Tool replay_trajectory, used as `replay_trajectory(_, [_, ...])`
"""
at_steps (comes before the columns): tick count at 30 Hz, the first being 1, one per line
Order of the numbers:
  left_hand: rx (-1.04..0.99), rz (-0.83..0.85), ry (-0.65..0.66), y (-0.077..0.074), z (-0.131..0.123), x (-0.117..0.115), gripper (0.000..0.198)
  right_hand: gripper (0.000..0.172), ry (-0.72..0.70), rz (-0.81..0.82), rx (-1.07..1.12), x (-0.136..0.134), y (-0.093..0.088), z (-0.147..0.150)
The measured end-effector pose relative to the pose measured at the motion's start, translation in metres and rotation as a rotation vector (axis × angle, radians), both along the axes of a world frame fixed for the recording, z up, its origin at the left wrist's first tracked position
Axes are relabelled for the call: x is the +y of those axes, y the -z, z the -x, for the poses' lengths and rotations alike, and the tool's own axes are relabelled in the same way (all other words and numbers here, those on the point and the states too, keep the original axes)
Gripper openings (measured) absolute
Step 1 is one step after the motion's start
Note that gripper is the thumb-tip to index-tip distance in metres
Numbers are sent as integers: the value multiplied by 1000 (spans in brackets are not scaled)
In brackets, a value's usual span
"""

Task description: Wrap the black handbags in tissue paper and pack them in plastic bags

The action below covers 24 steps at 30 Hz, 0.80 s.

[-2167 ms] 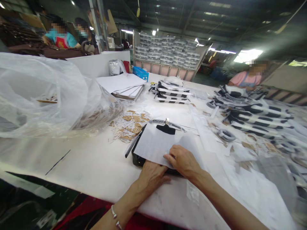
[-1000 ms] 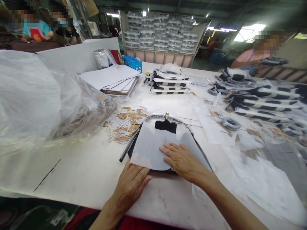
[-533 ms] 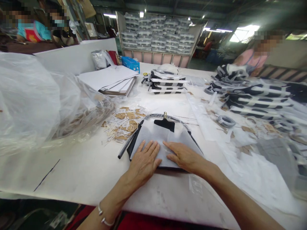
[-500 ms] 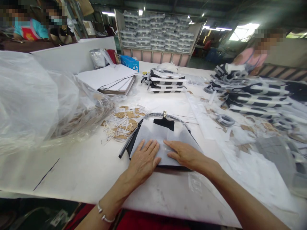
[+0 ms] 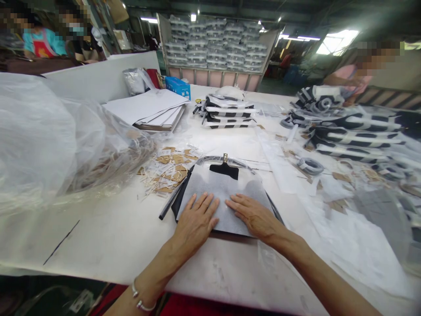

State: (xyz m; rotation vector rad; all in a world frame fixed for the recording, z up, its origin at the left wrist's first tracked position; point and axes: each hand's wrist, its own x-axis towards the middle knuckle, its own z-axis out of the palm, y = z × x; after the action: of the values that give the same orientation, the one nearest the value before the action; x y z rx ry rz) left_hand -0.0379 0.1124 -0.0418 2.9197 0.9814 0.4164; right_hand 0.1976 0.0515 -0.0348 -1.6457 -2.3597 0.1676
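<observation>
In front of me lies a black handbag [image 5: 176, 206], flat on the white table, its handles wrapped in clear plastic at the far side. A sheet of grey-white tissue paper [image 5: 210, 182] covers most of it. Above the paper's far edge, a black tab with a metal clasp [image 5: 225, 169] shows. My left hand [image 5: 198, 216] rests flat on the left part of the paper, fingers stretched out. On the right part lies my right hand [image 5: 255, 215], also flat with fingers extended. Both hands hide some of the paper and the bag's near edge.
Left of the bag are brown tags with white strings [image 5: 171, 169] and a large heap of clear plastic bags [image 5: 42, 140]. Wrapped bags are stacked behind [image 5: 230, 112] and at the right [image 5: 355, 131]. White sheets [image 5: 144, 107] lie at the back left. A co-worker [image 5: 351, 79] stands far right.
My right hand has turned flatter on the paper, its fingers now more extended. My left hand stays nearly in place. The bag has shifted slightly toward me.
</observation>
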Motion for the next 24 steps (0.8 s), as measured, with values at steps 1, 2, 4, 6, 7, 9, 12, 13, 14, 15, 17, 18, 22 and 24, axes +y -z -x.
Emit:
replay_trajectory(1, [7,-13,0,0,0,-1,48,40,-3,0,-9,0,0,0])
replay_trajectory(2, [14,-23,2,1,0,-1,49,40,-7,-2,-17,1,0,-1])
replay_trajectory(4, [12,-44,15,1,0,-2,49,39,-13,-6,-33,3,-2,-1])
replay_trajectory(6, [1,-62,43,2,0,-2,44,38,-29,8,-62,6,-9,0])
replay_trajectory(7, [-5,-71,57,3,-1,-2,42,37,-45,26,-83,8,-14,2])
replay_trajectory(9, [-12,-89,86,6,-2,-3,39,34,-70,66,-139,11,-29,11])
replay_trajectory(12, [-18,-111,120,10,-7,-4,38,29,-22,79,-220,10,-50,32])
replay_trajectory(13, [-19,-115,126,11,-8,-4,38,27,14,82,-226,8,-53,40])
replay_trajectory(14, [-18,-117,128,12,-9,-4,37,25,49,87,-214,6,-54,46])
replay_trajectory(15, [-17,-118,127,12,-10,-5,37,24,76,93,-179,3,-52,50])
replay_trajectory(17, [-26,-121,124,13,-11,-5,36,24,116,78,-67,-3,-43,53])
replay_trajectory(18, [-41,-119,121,13,-11,-5,35,24,131,54,-4,-5,-37,52])
replay_trajectory(22, [-130,-51,116,13,-7,-5,37,20,190,-42,195,-9,-19,42])
replay_trajectory(24, [-154,-13,120,11,-5,-4,37,18,211,-50,241,-8,-17,38])
